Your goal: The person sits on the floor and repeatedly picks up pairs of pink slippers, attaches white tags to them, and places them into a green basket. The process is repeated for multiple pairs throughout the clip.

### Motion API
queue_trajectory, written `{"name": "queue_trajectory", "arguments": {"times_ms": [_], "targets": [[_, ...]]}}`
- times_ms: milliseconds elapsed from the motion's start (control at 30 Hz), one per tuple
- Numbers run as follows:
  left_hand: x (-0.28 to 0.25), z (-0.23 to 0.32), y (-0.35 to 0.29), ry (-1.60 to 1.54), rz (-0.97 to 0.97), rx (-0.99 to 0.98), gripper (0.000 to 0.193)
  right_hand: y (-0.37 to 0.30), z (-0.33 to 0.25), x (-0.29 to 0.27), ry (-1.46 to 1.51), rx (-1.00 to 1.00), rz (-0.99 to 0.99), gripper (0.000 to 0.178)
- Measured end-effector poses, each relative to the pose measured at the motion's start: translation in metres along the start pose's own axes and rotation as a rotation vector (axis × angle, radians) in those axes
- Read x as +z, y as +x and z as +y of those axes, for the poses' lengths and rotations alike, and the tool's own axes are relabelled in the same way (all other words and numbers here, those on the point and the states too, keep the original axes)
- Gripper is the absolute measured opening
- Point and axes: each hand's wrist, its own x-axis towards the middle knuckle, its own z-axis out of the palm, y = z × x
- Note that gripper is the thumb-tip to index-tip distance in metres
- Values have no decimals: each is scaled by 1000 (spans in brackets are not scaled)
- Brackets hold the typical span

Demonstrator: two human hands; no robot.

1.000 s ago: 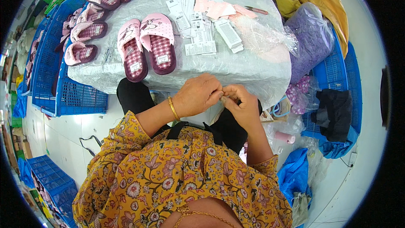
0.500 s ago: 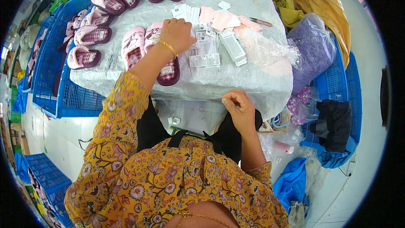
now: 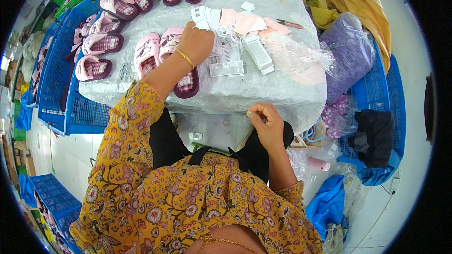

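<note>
My left hand (image 3: 197,43) reaches across a pair of pink slippers and curls down at the near end of a fan of white printed cards (image 3: 213,17); its fingertips are hidden. Below that wrist lies one slipper (image 3: 187,84) with a checked insole and dark red sole, partly covered by my arm. Its mate (image 3: 148,52) rests just to the left. Printed label sheets (image 3: 227,51) spread beside my left hand. At the table's front edge my right hand (image 3: 266,123) is closed, thumb against the forefinger. Anything pinched there is too small to name.
More pink slippers (image 3: 102,43) line the left and far edges of the plastic-covered table (image 3: 282,95). Pink cards (image 3: 249,23), a card stack (image 3: 257,51) and a small cutter (image 3: 289,23) lie to the right. Blue crates (image 3: 89,113) flank the table; a purple bag (image 3: 347,54) bulges at right.
My left hand has shifted slightly right and its fingers are curled lower at the white cards. My right hand has stayed in nearly the same place and pose.
</note>
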Motion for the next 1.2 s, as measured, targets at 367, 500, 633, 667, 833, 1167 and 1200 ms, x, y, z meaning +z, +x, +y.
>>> {"name": "queue_trajectory", "arguments": {"times_ms": [367,500,633,667,833,1167,1200], "targets": [[-81,55,-109,-381,560,13,11,49,-35,31,546,221,50,15],[-89,71,-136,-442,531,59,17,66,-30,58,511,224,56,12],[-89,72,-156,-716,422,20,29,60,-30,68,503,184,61,10],[-91,75,-159,-862,406,-89,32,56,-34,68,496,175,54,9],[-64,83,-159,-1667,55,-555,29,35,-39,69,372,54,-7,10],[-58,89,-158,-1990,-34,-589,18,26,-49,54,-369,-652,241,16],[-60,89,-158,-1972,-36,-560,18,25,-49,54,-376,-656,229,17]]}}
